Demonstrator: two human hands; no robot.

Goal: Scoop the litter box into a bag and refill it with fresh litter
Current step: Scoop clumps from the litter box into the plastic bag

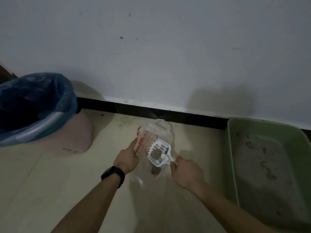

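A thin clear plastic bag point(152, 132) with red print stands open on the floor in the middle. My left hand point(127, 157) grips its left edge. My right hand point(185, 172) holds the handle of a white slotted scoop point(159, 152), which hovers over the bag's mouth with a grey clump and a small white piece in it. Another grey clump point(155, 170) lies inside the bag below the scoop. The green litter box point(235, 148) sits at the right against the wall, with flat grey litter point(265, 174) marked by prints.
A pink bin point(74, 137) lined with a blue bag point(42, 98) stands at the left. A white wall with a black baseboard point(151, 111) runs behind everything. Beige floor tiles point(58, 190) lie under my arms. I wear a black band on my left wrist.
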